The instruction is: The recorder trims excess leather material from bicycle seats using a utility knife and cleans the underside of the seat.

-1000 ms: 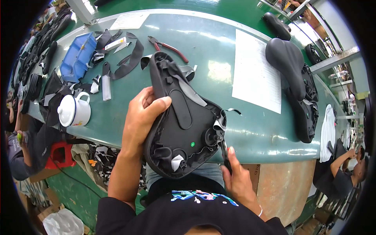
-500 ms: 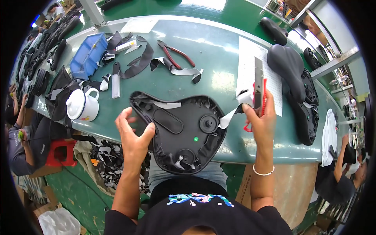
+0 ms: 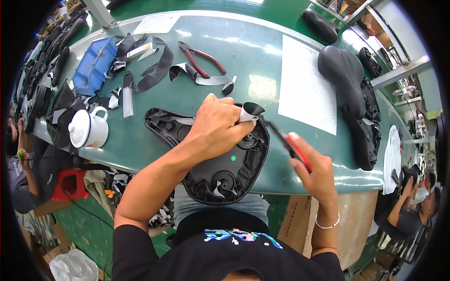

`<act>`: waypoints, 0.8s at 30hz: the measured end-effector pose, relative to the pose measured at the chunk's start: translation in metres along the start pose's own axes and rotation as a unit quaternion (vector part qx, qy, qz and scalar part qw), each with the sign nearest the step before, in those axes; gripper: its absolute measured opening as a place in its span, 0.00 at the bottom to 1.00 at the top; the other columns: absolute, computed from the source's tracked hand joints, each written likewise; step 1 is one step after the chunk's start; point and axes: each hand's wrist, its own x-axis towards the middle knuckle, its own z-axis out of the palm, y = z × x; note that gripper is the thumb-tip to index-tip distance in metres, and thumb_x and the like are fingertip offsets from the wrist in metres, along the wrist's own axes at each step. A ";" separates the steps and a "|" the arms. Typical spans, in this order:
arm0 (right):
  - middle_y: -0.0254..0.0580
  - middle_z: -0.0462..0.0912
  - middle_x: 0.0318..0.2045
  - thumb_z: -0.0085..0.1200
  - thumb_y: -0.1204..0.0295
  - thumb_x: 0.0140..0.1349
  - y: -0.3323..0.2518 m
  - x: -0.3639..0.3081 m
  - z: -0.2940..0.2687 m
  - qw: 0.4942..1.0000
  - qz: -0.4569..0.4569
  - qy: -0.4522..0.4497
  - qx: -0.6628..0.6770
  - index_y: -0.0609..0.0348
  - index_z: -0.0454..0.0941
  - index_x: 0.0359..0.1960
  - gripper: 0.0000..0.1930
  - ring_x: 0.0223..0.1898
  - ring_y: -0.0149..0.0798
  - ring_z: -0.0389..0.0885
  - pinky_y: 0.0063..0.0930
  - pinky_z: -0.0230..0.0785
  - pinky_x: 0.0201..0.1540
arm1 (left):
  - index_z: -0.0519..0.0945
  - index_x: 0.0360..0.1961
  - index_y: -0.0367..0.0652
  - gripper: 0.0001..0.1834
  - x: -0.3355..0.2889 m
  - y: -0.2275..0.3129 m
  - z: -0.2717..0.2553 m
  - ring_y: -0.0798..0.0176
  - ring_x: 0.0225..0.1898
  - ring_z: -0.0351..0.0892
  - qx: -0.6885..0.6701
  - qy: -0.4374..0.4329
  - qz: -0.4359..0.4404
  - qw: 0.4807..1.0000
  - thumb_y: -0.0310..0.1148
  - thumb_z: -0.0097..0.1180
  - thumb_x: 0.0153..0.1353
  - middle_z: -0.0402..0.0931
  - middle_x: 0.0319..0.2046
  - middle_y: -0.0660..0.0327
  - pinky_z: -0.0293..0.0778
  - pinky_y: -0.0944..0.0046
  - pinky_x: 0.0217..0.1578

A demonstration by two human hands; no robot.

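A black bicycle saddle point(image 3: 205, 174) lies underside up at the table's near edge, its narrow nose toward the left. Across it reaches my left hand point(image 3: 216, 122), closed on a strip of cover material point(image 3: 251, 111), black on one side and pale on the other, at the saddle's far right edge. My right hand point(image 3: 318, 172) grips a red utility knife point(image 3: 296, 152). Its dark blade points up and left toward the strip and is blurred by motion. Folded cover material lines the saddle's rim. Part of the underside is hidden beneath my left hand and forearm.
Red-handled pincers point(image 3: 206, 58), material scraps and a blue bin point(image 3: 95, 65) lie farther back. A white enamel mug point(image 3: 89, 128) stands at left. Finished-looking saddles point(image 3: 342, 75) rest at right beside a paper sheet point(image 3: 307, 89). Other people work at both sides.
My left hand has moved from the saddle's nose across to the strip and gripped it. My right hand has let the strip go, come lower, and swung the blade leftward.
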 end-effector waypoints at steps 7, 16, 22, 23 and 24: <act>0.38 0.70 0.16 0.58 0.69 0.57 -0.031 -0.023 0.024 0.985 0.050 -0.042 -0.158 0.48 0.66 0.64 0.31 0.14 0.41 0.70 0.34 0.61 0.17 | 0.79 0.17 0.43 0.17 0.006 -0.005 -0.005 0.63 0.24 0.67 -0.492 0.197 -0.121 0.840 0.39 0.51 0.60 0.74 0.19 0.62 0.59 0.66 0.32; 0.42 0.74 0.17 0.52 0.68 0.62 -0.042 0.006 0.025 0.974 0.095 -0.032 -0.202 0.46 0.68 0.61 0.24 0.15 0.48 0.73 0.42 0.60 0.19 | 0.78 0.37 0.39 0.13 0.008 -0.009 -0.019 0.61 0.27 0.71 0.017 0.193 0.175 0.965 0.31 0.63 0.49 0.72 0.21 0.61 0.69 0.63 0.31; 0.42 0.73 0.14 0.53 0.67 0.60 -0.069 -0.005 0.021 0.963 0.095 -0.052 -0.245 0.47 0.70 0.60 0.24 0.14 0.47 0.73 0.38 0.61 0.17 | 0.82 0.23 0.40 0.10 0.019 -0.032 -0.017 0.60 0.28 0.70 0.021 0.311 0.011 0.950 0.36 0.64 0.51 0.73 0.20 0.59 0.68 0.63 0.34; 0.42 0.73 0.14 0.54 0.67 0.60 -0.075 -0.013 0.017 0.967 0.096 -0.081 -0.220 0.47 0.71 0.59 0.23 0.14 0.47 0.73 0.38 0.61 0.17 | 0.83 0.21 0.42 0.12 0.017 -0.034 -0.021 0.63 0.27 0.69 -0.087 0.368 -0.063 0.924 0.38 0.63 0.53 0.72 0.19 0.60 0.67 0.64 0.34; 0.41 0.73 0.13 0.56 0.67 0.58 -0.077 -0.017 0.013 0.964 0.096 -0.087 -0.233 0.45 0.73 0.58 0.23 0.14 0.45 0.74 0.37 0.62 0.18 | 0.84 0.30 0.41 0.15 0.017 -0.039 -0.027 0.69 0.31 0.69 -0.171 0.324 -0.070 0.928 0.44 0.61 0.59 0.76 0.24 0.64 0.67 0.68 0.37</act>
